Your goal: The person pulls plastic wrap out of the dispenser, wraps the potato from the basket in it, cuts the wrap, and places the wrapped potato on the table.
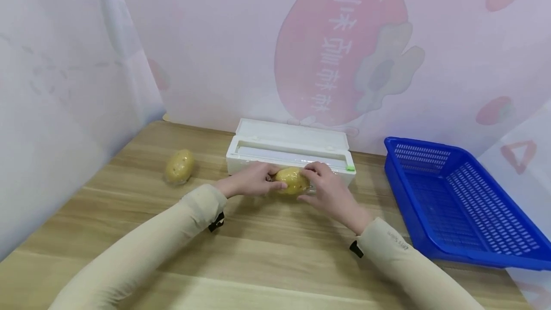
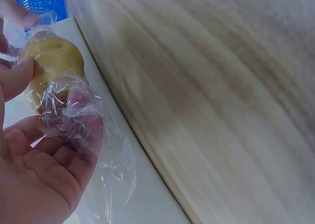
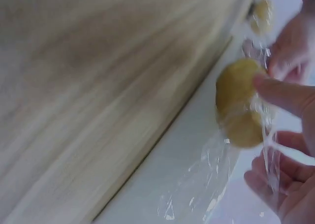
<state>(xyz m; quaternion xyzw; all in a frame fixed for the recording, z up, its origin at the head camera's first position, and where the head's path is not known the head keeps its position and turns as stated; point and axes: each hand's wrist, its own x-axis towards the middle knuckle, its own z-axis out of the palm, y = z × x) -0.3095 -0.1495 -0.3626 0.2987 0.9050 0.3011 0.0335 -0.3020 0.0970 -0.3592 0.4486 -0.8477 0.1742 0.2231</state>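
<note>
A yellow potato [image 1: 292, 180] is held between both hands in front of a white cling film dispenser [image 1: 290, 159]. Clear plastic wrap [image 2: 74, 106] lies crinkled around the potato and trails beside it over the white box. My left hand [image 1: 255, 179] grips one end, its thumb on the potato and its fingers behind the film. At the other end my right hand [image 1: 329, 189] holds the potato through the wrap, with its thumb [image 3: 283, 93] against the skin and film running past the curled fingers.
Another potato [image 1: 180, 167], in shiny film, lies on the wooden table [image 1: 258, 262] at the left. A blue plastic basket [image 1: 456, 204] stands to the right. The dispenser's lid [image 1: 292, 133] is raised towards the printed curtain [image 1: 215, 42] behind.
</note>
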